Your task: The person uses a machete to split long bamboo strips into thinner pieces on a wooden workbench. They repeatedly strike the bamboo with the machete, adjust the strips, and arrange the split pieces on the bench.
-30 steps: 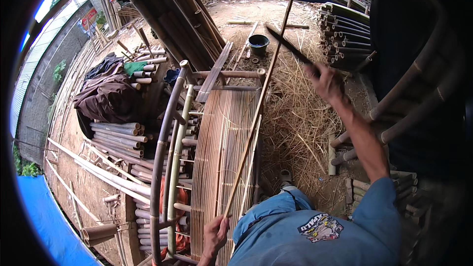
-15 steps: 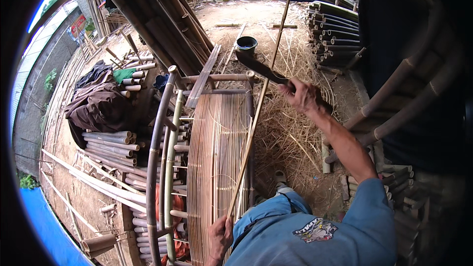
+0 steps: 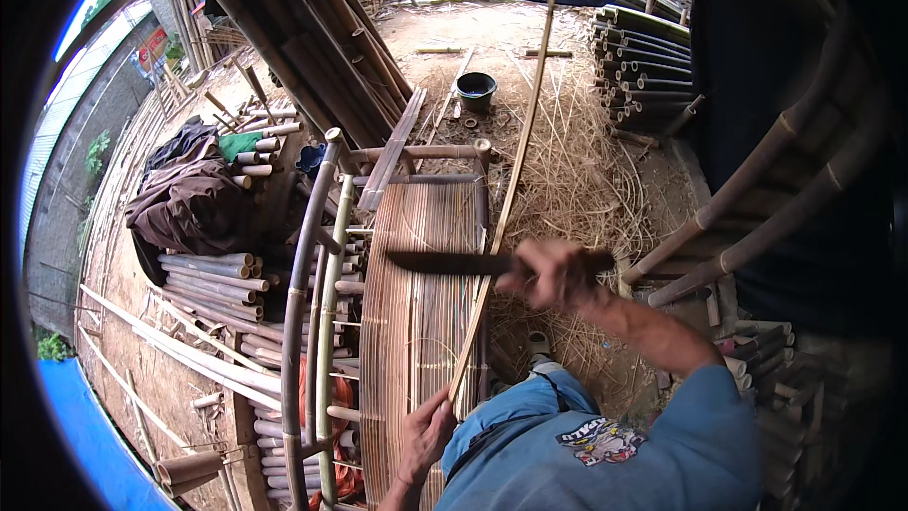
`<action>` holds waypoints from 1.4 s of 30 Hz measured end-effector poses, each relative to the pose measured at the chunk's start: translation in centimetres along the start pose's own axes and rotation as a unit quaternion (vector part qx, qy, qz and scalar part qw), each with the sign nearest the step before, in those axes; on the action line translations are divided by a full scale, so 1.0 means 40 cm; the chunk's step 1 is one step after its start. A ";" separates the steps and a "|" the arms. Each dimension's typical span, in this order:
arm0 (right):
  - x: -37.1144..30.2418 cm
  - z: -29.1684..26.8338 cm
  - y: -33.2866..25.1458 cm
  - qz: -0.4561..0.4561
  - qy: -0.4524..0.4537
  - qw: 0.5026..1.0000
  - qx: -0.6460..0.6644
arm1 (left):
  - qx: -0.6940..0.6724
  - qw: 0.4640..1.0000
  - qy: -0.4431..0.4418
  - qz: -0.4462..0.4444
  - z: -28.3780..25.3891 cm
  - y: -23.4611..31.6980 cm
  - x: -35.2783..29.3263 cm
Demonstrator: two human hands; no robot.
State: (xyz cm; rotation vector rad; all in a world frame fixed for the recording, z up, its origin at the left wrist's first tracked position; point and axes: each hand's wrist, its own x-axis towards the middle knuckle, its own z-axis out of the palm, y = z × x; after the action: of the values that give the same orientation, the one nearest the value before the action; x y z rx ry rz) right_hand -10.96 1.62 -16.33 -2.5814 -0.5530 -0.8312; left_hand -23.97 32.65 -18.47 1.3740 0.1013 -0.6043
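My left hand (image 3: 427, 435) is closed round the near end of a long thin bamboo strip (image 3: 530, 118), which slants up and away to the far side. In my right hand (image 3: 549, 274), slightly blurred, is the handle of a machete (image 3: 445, 263). Its dark blade lies level and points left, crossing the strip well above my left hand. Whether the edge touches the strip I cannot tell. Below them is a bamboo bench (image 3: 388, 350) with a slatted top, its rail frame (image 3: 301, 293) rising on the left.
A black bucket (image 3: 476, 92) stands beyond the bench, near straw-like shavings (image 3: 586, 189). Cut bamboo poles (image 3: 653, 66) are stacked at the far right, with more poles (image 3: 213, 279) at left under a brown cloth (image 3: 194, 194). Curved bamboo rails (image 3: 747, 199) rise on the right.
My right hand has come down and nearer with the machete, swinging the blade from raised and tilted to level across the strip. My left hand has shifted slightly up along with the strip.
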 end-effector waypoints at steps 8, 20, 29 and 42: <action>0.080 -0.064 0.121 0.182 -0.028 0.982 -0.031 | 0.077 0.996 -0.006 0.041 -0.010 -0.011 -0.025; 0.228 -0.182 0.288 0.371 0.235 0.826 0.353 | 0.270 0.956 -0.022 0.110 -0.149 -0.137 -0.219; 0.184 0.027 -0.064 0.380 0.090 0.774 0.499 | -0.028 0.979 -0.156 0.126 0.086 0.183 0.206; 0.172 -0.015 0.262 0.128 -0.055 0.988 0.070 | -0.001 0.995 0.066 0.079 0.283 0.183 0.296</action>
State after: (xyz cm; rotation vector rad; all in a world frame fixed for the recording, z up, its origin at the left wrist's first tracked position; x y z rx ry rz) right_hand -1.17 -5.88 -14.01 -2.5092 -0.2891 -0.5478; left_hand -13.73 18.48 -14.38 1.4055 0.0977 -0.3809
